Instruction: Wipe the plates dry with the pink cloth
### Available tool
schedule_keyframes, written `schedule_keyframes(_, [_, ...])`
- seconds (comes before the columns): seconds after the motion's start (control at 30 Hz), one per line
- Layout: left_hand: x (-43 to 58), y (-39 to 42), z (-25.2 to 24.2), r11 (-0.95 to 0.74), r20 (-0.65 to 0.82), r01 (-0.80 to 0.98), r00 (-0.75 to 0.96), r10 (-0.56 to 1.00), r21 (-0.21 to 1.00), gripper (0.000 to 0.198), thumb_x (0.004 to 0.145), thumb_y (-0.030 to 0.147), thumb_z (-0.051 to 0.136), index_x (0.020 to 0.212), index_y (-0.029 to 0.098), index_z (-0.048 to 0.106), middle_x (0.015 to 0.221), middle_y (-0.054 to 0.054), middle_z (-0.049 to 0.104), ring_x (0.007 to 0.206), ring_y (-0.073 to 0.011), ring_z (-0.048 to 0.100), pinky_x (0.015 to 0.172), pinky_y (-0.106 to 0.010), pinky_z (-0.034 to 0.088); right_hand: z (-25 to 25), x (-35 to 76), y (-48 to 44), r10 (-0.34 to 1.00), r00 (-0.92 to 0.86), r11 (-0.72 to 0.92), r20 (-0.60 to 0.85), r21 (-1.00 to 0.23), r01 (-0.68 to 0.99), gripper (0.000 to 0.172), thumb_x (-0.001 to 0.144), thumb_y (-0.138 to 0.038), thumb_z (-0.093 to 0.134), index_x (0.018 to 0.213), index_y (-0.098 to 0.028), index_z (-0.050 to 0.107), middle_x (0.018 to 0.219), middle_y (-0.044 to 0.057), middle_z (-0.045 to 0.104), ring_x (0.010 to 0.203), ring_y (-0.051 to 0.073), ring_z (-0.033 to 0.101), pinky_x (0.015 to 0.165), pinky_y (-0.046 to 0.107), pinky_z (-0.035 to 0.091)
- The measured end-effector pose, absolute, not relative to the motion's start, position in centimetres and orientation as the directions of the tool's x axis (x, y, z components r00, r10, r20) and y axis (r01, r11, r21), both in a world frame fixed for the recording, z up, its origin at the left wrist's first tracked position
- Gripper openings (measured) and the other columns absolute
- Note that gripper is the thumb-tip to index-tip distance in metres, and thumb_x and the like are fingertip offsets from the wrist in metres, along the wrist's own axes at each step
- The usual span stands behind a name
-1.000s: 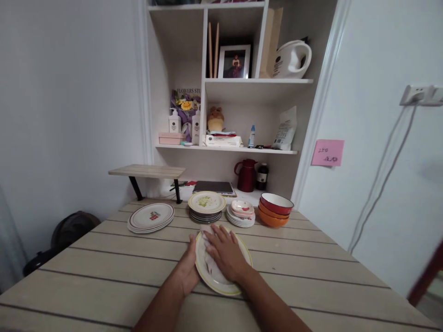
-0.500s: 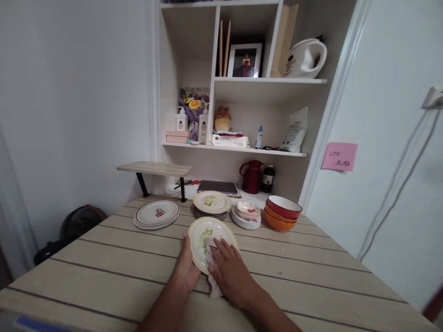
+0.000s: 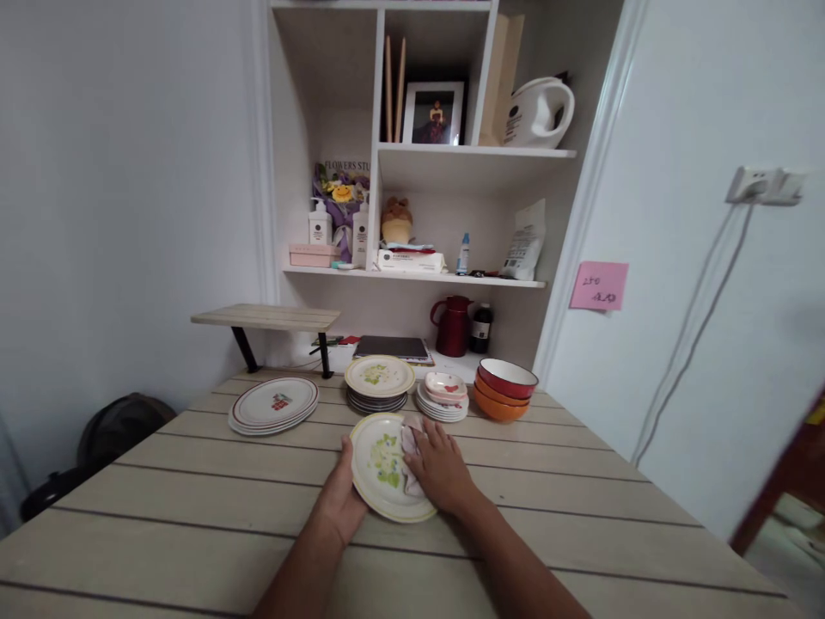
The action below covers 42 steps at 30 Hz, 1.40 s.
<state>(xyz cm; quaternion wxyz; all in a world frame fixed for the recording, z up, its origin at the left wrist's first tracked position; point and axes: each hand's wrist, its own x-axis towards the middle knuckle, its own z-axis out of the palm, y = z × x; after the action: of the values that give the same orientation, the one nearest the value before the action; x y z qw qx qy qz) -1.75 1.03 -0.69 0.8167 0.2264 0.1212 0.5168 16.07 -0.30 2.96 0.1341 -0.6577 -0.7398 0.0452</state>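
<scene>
A cream plate [image 3: 377,481] with a yellow rim and a green leaf pattern is tilted a little toward me at the middle of the table. My left hand [image 3: 343,499] grips its left edge, thumb on the rim and the other fingers underneath. On the plate's right side, my right hand [image 3: 440,464] presses a pale pinkish cloth [image 3: 411,481] against the surface. Part of the cloth is hidden under the fingers. Just behind stands a stack of plates [image 3: 379,378], its top one bearing the same pattern.
White plates with red rims [image 3: 274,402] are piled at the left. Small plates [image 3: 443,411] carry heart-marked dishes [image 3: 446,385] right of centre, beside stacked red and orange bowls [image 3: 506,391]. A low wooden riser [image 3: 267,316] and a dark red jug [image 3: 452,327] are at the back.
My right hand and the cloth have moved from the plate's lower middle to its right side, uncovering the leaf pattern. My left hand keeps its hold. The camera view has turned slightly right.
</scene>
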Motion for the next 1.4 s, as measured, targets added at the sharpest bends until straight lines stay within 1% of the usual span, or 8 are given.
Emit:
schedule_keyframes(0.2, [-3.1, 1.6, -0.8, 0.311, 0.052, -0.812, 0.385, 0.921, 0.495, 0.068, 0.093, 0.056, 0.04, 0.147, 0.016, 0.037, 0.134, -0.017, 0.06, 0.129, -0.0292, 0.053, 0.115, -0.046, 0.03, 2.7, 14.1, -3.6, 0.954, -0.266, 0.295, 0.14, -0.268, 0.917, 0.061, 0.096, -0.043, 0.035, 0.149, -0.012, 0.036, 0.162, 0.015, 0.018, 0.149, 0.033, 0.012, 0.12, 0.049, 0.015])
schedule_keyframes(0.33, [-3.2, 1.5, -0.8, 0.365, 0.044, -0.774, 0.45, 0.892, 0.517, 0.065, 0.094, 0.052, 0.043, 0.146, 0.013, 0.039, 0.132, -0.018, 0.062, 0.125, -0.0291, 0.056, 0.112, -0.045, 0.034, 3.7, 12.6, -4.6, 0.822, -0.542, 0.569, 0.175, -0.282, 0.772, 0.064, 0.096, -0.048, 0.034, 0.151, -0.016, 0.031, 0.163, 0.009, 0.015, 0.151, 0.029, 0.007, 0.122, 0.046, 0.008])
schedule_keyframes(0.4, [-3.0, 1.4, -0.7, 0.42, 0.012, -0.72, 0.511, 0.86, 0.552, 0.064, 0.093, 0.051, 0.045, 0.144, 0.013, 0.042, 0.131, -0.018, 0.063, 0.124, -0.0289, 0.058, 0.111, -0.043, 0.036, 4.2, 12.2, -4.2, 0.787, -0.586, 0.616, 0.191, -0.288, 0.733, 0.063, 0.097, -0.05, 0.031, 0.151, -0.017, 0.031, 0.164, 0.007, 0.014, 0.151, 0.028, 0.006, 0.122, 0.046, 0.007])
schedule_keyframes(0.57, [-2.1, 1.1, -0.3, 0.445, -0.009, -0.662, 0.552, 0.834, 0.603, 0.062, 0.093, 0.047, 0.049, 0.145, 0.015, 0.04, 0.133, -0.016, 0.062, 0.126, -0.0274, 0.056, 0.113, -0.043, 0.033, 4.6, 13.3, -1.0, 0.917, -0.352, 0.393, 0.187, -0.273, 0.878, 0.06, 0.099, -0.05, 0.025, 0.152, -0.022, 0.029, 0.163, 0.007, 0.017, 0.15, 0.029, 0.01, 0.119, 0.054, 0.012])
schedule_keyframes(0.77, [-1.7, 1.0, -0.7, 0.46, 0.0, -0.692, 0.553, 0.833, 0.556, 0.066, 0.093, 0.046, 0.049, 0.147, 0.011, 0.036, 0.133, -0.018, 0.061, 0.128, -0.0296, 0.054, 0.114, -0.045, 0.032, 3.3, 15.9, 0.0, 0.98, -0.115, 0.149, 0.164, -0.213, 0.966, 0.061, 0.098, -0.053, 0.026, 0.149, -0.021, 0.036, 0.161, 0.008, 0.023, 0.149, 0.031, 0.015, 0.118, 0.055, 0.016])
schedule_keyframes(0.93, [-1.9, 0.7, -0.8, 0.423, 0.008, -0.745, 0.498, 0.867, 0.517, 0.065, 0.092, 0.047, 0.049, 0.146, 0.012, 0.039, 0.132, -0.018, 0.062, 0.126, -0.0309, 0.055, 0.112, -0.046, 0.035, 2.8, 14.9, -2.9, 0.973, -0.162, 0.194, 0.167, -0.194, 0.962, 0.06, 0.097, -0.046, 0.034, 0.147, -0.013, 0.04, 0.16, 0.014, 0.023, 0.149, 0.033, 0.016, 0.119, 0.052, 0.017])
schedule_keyframes(1.2, [-2.2, -0.3, 1.0, 0.464, -0.092, -0.612, 0.539, 0.837, 0.64, 0.058, 0.093, 0.049, 0.048, 0.139, 0.014, 0.049, 0.126, -0.016, 0.067, 0.121, -0.0283, 0.06, 0.108, -0.045, 0.039, 4.9, 12.1, -4.2, 0.803, -0.562, 0.596, 0.199, -0.262, 0.759, 0.062, 0.097, -0.047, 0.033, 0.154, -0.024, 0.023, 0.163, 0.005, 0.016, 0.151, 0.027, 0.007, 0.121, 0.051, 0.009])
schedule_keyframes(1.4, [-1.7, 0.2, 0.3, 0.492, -0.003, -0.662, 0.595, 0.804, 0.565, 0.065, 0.092, 0.048, 0.05, 0.148, 0.016, 0.036, 0.133, -0.015, 0.062, 0.126, -0.0281, 0.056, 0.113, -0.045, 0.032, 4.7, 14.3, 0.0, 0.963, -0.214, 0.251, 0.162, -0.264, 0.931, 0.058, 0.099, -0.05, 0.023, 0.153, -0.029, 0.024, 0.163, 0.002, 0.016, 0.151, 0.028, 0.007, 0.118, 0.057, 0.011])
